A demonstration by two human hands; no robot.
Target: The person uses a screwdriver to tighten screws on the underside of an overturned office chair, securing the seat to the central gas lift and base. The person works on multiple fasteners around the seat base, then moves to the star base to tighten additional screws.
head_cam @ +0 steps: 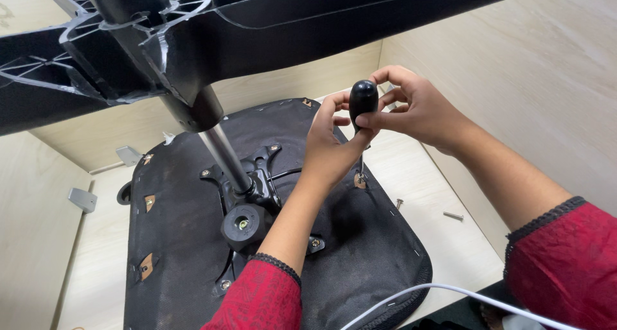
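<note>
Nearest the camera, a black star-shaped chair base (193,28) is seen across the top of the view, its ribbed underside turned up, with a chrome gas cylinder (225,153) running down from its hub into a black metal mechanism plate (254,176). That plate is bolted to the underside of a black fabric-covered seat (360,253), which is laid face down on a pale wooden floor (437,233) between pale wooden walls.

A screwdriver (363,102) with a rounded black handle is held upright over the right edge of the seat. Its thin shaft is seen dropping to a small tan cut-out (360,181) in the fabric, where a screw head seems to sit, though this part is too small to be sure of. The left hand (331,147) is wrapped around the lower handle from the left, fingers closed on it. The right hand (421,111) is placed at the top of the handle, its thumb and fingers pinched on the black knob. Both forearms are covered in red sleeves with dark trim.

Two loose screws (453,215) are seen on the floor just right of the seat. A white cable (450,293) is draped across the seat's near corner. Grey metal brackets (83,199) are fixed along the left wall.
</note>
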